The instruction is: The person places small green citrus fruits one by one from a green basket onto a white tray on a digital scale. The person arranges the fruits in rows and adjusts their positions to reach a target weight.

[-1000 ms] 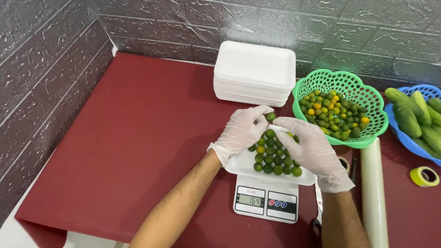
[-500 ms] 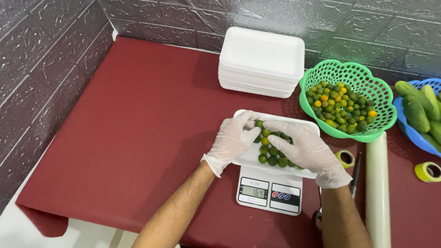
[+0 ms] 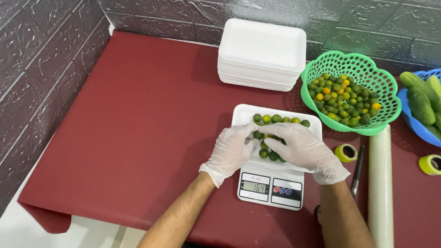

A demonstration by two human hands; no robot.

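Note:
A white foam tray rests on a small white kitchen scale and holds several small green and yellow citrus fruits. Both my hands wear clear gloves. My left hand lies at the tray's left side, fingers touching the fruits. My right hand lies flat over the fruits in the near half of the tray, covering them. Neither hand visibly grips anything; a row of fruits shows along the tray's far edge.
A stack of white foam trays stands behind. A green basket of small citrus fruits sits at right, then a blue basket of cucumbers. A film roll, two yellow tape rolls and a pen lie at right.
Both hands have moved down from the tray's far side to its near half, spreading over the fruits. The view has shifted slightly.

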